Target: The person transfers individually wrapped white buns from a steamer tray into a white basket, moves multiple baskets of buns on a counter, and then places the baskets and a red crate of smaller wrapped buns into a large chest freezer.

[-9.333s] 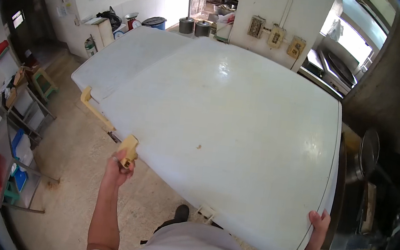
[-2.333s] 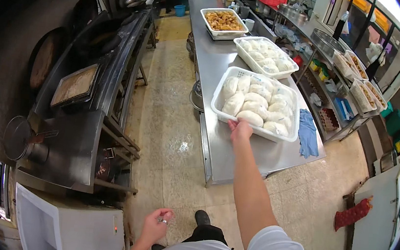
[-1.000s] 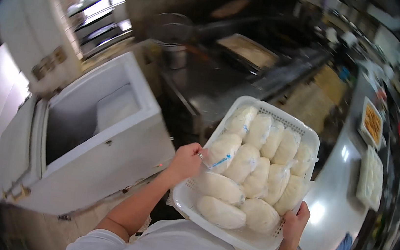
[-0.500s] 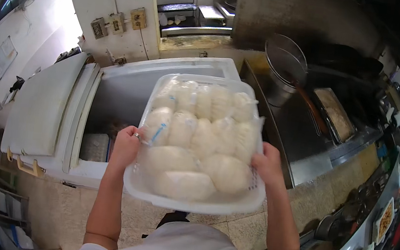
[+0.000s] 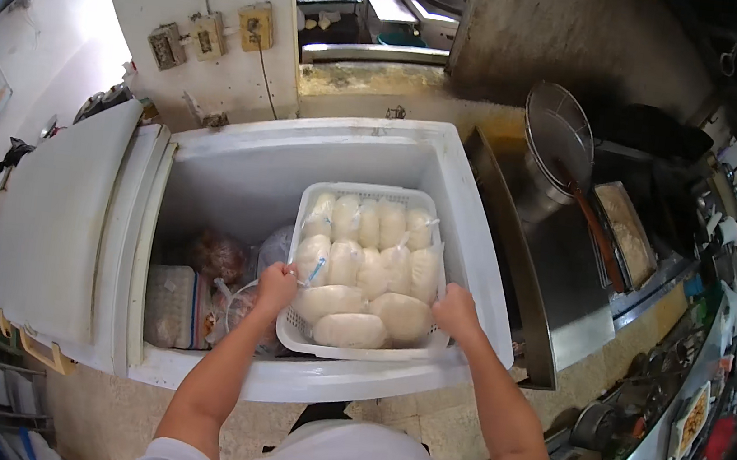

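Note:
Both of my hands hold a white plastic basket (image 5: 354, 355) by its two sides. Several clear plastic bags of pale, rounded food (image 5: 371, 270) fill it in rows; the kind of food I cannot make out. My left hand (image 5: 276, 287) is closed on the left rim, and my right hand (image 5: 457, 312) is closed on the right rim. The basket is over the right part of an open white chest freezer (image 5: 278, 385), partly within its walls. To the left inside lie a bag of reddish-brown food (image 5: 220, 255) and a bag of whitish lumps (image 5: 171, 306).
The freezer's white lid (image 5: 59, 231) is folded open at the left. A metal panel (image 5: 522, 275) stands right of the freezer. Beyond it are a steel counter, a large wire strainer (image 5: 561, 134) over a pot, and a rectangular tray (image 5: 624, 225). Cluttered shelves line the far right.
My hands have carried the basket forward and down, from in front of my body to the right part of the freezer. More of the freezer's inside now shows.

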Demonstrator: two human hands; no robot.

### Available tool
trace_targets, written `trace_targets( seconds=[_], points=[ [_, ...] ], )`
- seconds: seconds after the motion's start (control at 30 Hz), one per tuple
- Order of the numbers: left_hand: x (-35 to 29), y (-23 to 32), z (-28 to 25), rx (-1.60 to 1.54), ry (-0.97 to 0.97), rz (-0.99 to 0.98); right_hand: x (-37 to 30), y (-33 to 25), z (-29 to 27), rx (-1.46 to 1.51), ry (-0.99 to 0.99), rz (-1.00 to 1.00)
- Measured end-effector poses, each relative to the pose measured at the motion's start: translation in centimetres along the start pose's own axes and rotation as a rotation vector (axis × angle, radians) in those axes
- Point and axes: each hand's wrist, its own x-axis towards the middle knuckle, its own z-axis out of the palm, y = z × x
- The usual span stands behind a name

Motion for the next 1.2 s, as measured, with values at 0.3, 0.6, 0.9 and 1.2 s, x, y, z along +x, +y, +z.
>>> trace_targets(
  seconds=[0.3,0.6,0.9,1.2],
  points=[
    [0.4,0.1,5.4,0.061,-0.04,0.014,-13.4,-2.9,-2.2,0.298,0.149,-0.155],
    [1.7,1.2,2.9,-0.279,-0.299,-0.244,-15.9,-3.9,2.4,0.233,0.193,-0.291],
    [-5.2,1.3,1.2,0.141,-0.432,0.055,-18.7,-5.1,3.8,0.17,0.192,-0.468],
    [-19.2,8.6,-5.5,-0.148,-0.213,0.279,-22.5,-4.1,3.6,0.255,0.156,-0.564]
  ],
)
